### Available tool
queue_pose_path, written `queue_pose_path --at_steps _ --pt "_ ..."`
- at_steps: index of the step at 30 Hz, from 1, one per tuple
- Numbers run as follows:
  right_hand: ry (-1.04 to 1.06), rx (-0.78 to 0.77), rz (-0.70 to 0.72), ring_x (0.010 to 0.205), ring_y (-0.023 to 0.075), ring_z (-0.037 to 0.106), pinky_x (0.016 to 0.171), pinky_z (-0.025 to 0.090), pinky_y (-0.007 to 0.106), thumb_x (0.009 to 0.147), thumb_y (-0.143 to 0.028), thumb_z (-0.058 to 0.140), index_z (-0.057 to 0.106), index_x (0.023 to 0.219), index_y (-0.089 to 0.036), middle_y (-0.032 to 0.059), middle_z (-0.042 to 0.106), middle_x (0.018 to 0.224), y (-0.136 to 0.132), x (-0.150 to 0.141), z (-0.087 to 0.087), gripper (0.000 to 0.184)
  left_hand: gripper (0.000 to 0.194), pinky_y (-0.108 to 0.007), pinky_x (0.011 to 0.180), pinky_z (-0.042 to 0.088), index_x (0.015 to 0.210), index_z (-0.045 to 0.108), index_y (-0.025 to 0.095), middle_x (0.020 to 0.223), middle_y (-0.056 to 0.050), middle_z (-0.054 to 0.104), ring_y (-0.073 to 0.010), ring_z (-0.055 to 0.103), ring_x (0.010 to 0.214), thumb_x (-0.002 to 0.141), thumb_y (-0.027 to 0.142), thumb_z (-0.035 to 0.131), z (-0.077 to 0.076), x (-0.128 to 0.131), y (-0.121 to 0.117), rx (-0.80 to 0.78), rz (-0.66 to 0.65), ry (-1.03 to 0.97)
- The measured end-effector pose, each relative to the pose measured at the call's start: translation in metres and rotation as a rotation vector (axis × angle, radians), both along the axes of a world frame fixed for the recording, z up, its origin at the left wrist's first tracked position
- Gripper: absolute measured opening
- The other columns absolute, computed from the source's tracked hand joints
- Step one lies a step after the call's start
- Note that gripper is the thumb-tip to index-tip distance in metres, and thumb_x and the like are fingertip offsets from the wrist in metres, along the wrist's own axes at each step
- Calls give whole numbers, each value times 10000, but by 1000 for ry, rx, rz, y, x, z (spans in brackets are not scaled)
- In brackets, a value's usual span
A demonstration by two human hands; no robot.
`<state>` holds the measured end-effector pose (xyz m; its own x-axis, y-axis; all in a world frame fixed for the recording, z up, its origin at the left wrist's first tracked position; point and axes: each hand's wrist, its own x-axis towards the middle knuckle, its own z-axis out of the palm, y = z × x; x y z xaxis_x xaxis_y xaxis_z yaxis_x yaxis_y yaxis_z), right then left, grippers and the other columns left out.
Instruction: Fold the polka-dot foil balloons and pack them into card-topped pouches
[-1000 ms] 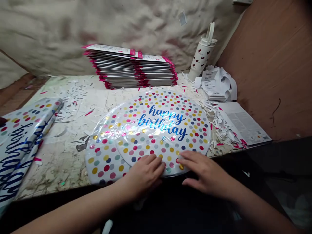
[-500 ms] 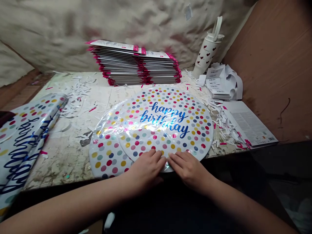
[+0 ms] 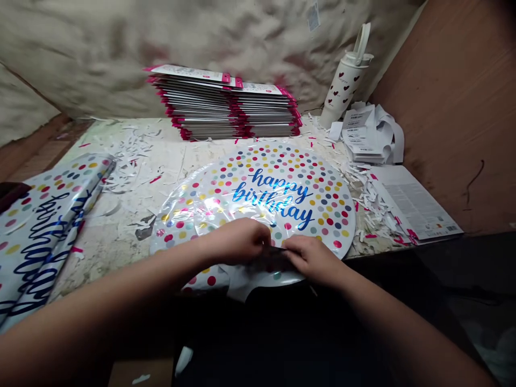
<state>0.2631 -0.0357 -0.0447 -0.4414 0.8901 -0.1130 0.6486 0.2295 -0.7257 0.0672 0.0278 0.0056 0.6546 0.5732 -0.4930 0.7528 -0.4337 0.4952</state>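
Note:
A flat round foil balloon (image 3: 278, 193) with coloured dots and blue "happy birthday" lettering lies on the table, on top of a second dotted balloon (image 3: 177, 226) that sticks out to its left. My left hand (image 3: 236, 242) and my right hand (image 3: 308, 258) meet at the top balloon's near edge. Both are closed, pinching and lifting that edge, which folds up between the fingers.
A tall stack of pink-edged packaged cards (image 3: 226, 110) stands at the back. A white cup with hearts (image 3: 342, 86), paper labels (image 3: 368, 134) and a printed sheet (image 3: 415, 201) sit at the right. Folded dotted balloons (image 3: 44, 220) lie at the left. Paper scraps litter the worn table (image 3: 121, 236).
My hands were lying flat with fingers spread on the balloon's near edge. Now they have curled, come together and pinched that edge upward.

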Motion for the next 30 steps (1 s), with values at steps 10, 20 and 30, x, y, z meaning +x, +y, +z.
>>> queue_pose_path --at_steps 10,20,30 --pt "-37 429 80 1138 237 498 934 436 403 746 -82 428 543 1172 -181 105 576 1191 -35 10 -14 452 621 -375 996 371 1320 401 268 1325 -39 478 -233 439 1210 718 177 524 -39 -83 -6 359 -159 -151" --pt "-480 483 -216 1315 246 280 1072 240 500 827 -126 410 411 1324 -180 86 387 1391 9 119 -39 500 621 -378 1049 318 1360 342 263 1390 -17 387 -226 337 1286 756 163 441 -81 -103 -19 587 -193 -256" --pt "81 -194 -422 832 242 638 764 496 373 716 -343 589 702 835 -182 59 707 860 102 146 -11 230 431 -343 724 511 1010 637 205 966 -67 678 -249 637 856 840 485 357 -44 -135 65 112 489 -184"
